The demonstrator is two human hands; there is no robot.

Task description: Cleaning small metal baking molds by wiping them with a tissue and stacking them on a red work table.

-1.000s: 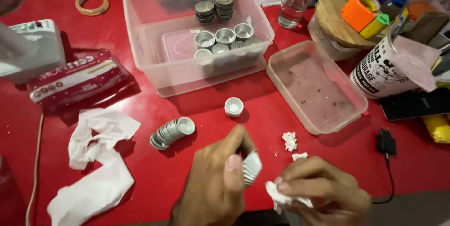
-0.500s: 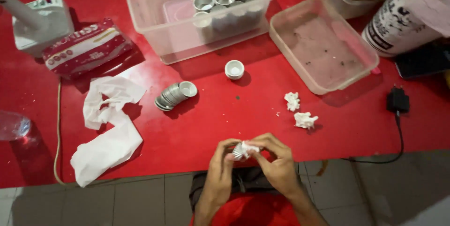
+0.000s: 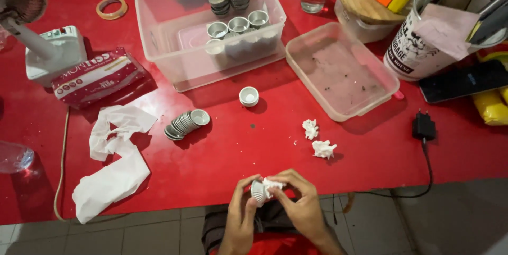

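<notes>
bare red table [image 3: 227,165] ahead, tissue wads [image 3: 317,141] right

red table [image 3: 222,165], clear tub [image 3: 159,33], tipped cup stack [image 3: 186,124], tissue strip [image 3: 114,165], crumpled wads [image 3: 317,139]

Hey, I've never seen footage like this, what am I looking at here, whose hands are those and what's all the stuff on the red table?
This is one picture from a camera worn on a person's head, looking down, so the two bare hands at the bottom belong to the wearer. No machine is involved.

The left hand holds a small fluted metal cup at the table's near edge, and the right hand presses a bit of white tissue against it.

On the red table lie two crumpled tissue wads, a row of the same metal cups tipped on its side, one small white cup, and a long torn tissue strip. Farther back are a clear plastic tub with more cups inside, an empty shallow container, a tissue pack, a tape roll and a small fan's base.
</notes>
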